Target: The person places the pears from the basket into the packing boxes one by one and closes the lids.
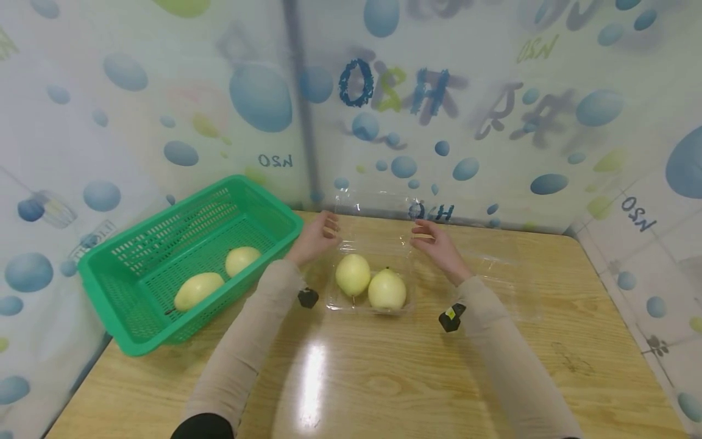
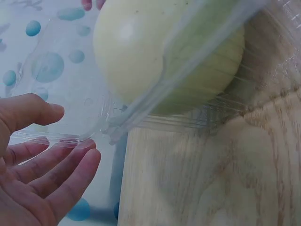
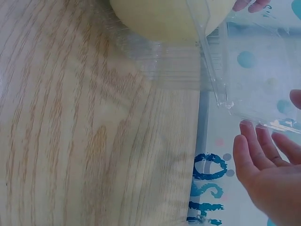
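While standing open near the back edge of the bench (image 1: 356, 378), shows thin, glossy, see-through plastic in the hinged box (image 1: 336, 305), ribbed along its walls, with the lid (image 1: 378, 213) tilted up against the printed backdrop. Carries two pale yellow fruits (image 1: 353, 275) side by side, smooth-skinned, nearly round and finely speckled, with short dark stems. At the left edge of the lid, touches with the left hand (image 1: 315, 239), fingers (image 2: 75, 181) spread and slightly bent, well apart from the thumb, with the plastic rim between. At the right edge, meets the rim with the fingertips of the right hand (image 1: 439, 247), loosely extended and likewise apart from the thumb. Continues to the left with a long, slanting basket (image 1: 170, 228) of bright green plastic, perforated and round-cornered, bearing two more fruits (image 1: 198, 291), one elongated, one rounder. To the right, includes another clear plastic piece (image 1: 510, 286), too faint to trace fully. Wears soft beige sleeves (image 1: 236, 360) with small black blocks (image 1: 452, 317) at the wrists. Underneath, runs in pale streaky wood grain with a bright glare streak; behind, hangs as whitish sheeting (image 1: 208, 36) with blue and green drops and H2O lettering.
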A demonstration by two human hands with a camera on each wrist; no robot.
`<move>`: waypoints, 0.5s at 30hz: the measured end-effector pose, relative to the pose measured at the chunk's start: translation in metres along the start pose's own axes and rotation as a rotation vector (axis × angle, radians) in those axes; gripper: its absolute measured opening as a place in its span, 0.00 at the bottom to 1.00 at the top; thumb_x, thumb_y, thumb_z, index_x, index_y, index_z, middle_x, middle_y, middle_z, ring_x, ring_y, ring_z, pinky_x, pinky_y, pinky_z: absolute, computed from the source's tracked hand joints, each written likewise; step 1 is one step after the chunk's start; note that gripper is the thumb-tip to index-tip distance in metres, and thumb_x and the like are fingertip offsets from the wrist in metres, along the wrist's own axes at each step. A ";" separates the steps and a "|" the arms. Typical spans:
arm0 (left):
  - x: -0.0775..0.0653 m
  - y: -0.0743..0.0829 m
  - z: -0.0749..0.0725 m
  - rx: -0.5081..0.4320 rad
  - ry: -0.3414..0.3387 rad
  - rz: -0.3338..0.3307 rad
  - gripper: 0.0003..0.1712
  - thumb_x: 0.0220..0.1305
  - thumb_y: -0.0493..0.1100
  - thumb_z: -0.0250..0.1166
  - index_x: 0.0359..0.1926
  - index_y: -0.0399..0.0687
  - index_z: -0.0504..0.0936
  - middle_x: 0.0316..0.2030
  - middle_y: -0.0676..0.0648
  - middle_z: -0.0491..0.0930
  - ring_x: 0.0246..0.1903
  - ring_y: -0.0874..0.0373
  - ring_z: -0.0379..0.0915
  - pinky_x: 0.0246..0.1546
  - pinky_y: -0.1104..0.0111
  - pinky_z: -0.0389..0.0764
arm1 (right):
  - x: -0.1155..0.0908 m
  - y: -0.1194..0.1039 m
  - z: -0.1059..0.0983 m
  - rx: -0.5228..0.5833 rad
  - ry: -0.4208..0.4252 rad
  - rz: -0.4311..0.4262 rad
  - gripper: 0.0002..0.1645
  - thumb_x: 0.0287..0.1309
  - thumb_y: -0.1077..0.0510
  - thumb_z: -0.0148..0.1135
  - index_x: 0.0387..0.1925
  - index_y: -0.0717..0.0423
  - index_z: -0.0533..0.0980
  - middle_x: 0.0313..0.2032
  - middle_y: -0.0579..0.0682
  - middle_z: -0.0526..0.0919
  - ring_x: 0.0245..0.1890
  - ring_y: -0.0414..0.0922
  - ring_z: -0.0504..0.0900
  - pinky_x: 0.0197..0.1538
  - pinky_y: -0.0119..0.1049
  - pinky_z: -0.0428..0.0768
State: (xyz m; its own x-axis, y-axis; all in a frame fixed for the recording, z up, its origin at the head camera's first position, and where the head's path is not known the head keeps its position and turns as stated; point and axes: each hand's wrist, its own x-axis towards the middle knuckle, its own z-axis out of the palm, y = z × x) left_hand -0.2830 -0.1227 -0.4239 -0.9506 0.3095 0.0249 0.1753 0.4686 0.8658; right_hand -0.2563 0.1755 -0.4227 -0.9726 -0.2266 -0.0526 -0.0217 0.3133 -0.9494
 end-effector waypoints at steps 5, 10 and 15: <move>0.000 0.004 -0.001 0.013 0.011 0.010 0.28 0.61 0.30 0.62 0.60 0.32 0.63 0.52 0.31 0.73 0.49 0.40 0.75 0.48 0.57 0.80 | -0.002 -0.001 -0.001 0.010 0.012 -0.010 0.34 0.68 0.65 0.52 0.71 0.68 0.53 0.63 0.71 0.64 0.63 0.64 0.65 0.64 0.55 0.65; 0.001 0.005 -0.001 0.018 0.035 0.026 0.27 0.59 0.29 0.63 0.58 0.30 0.64 0.52 0.30 0.73 0.47 0.39 0.77 0.46 0.57 0.81 | -0.003 -0.001 -0.002 0.009 0.005 -0.021 0.33 0.68 0.65 0.51 0.70 0.68 0.54 0.62 0.70 0.65 0.63 0.64 0.65 0.64 0.55 0.65; -0.001 0.011 -0.004 0.035 0.048 0.034 0.26 0.59 0.29 0.63 0.57 0.31 0.65 0.51 0.30 0.74 0.46 0.37 0.77 0.46 0.56 0.81 | -0.004 -0.006 -0.004 0.025 -0.004 -0.024 0.32 0.69 0.62 0.51 0.70 0.67 0.55 0.62 0.69 0.65 0.63 0.64 0.65 0.65 0.56 0.63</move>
State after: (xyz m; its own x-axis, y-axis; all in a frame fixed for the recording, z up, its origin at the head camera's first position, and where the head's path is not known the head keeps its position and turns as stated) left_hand -0.2815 -0.1211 -0.4129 -0.9548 0.2865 0.0789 0.2162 0.4876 0.8459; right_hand -0.2529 0.1787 -0.4154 -0.9710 -0.2371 -0.0311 -0.0387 0.2842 -0.9580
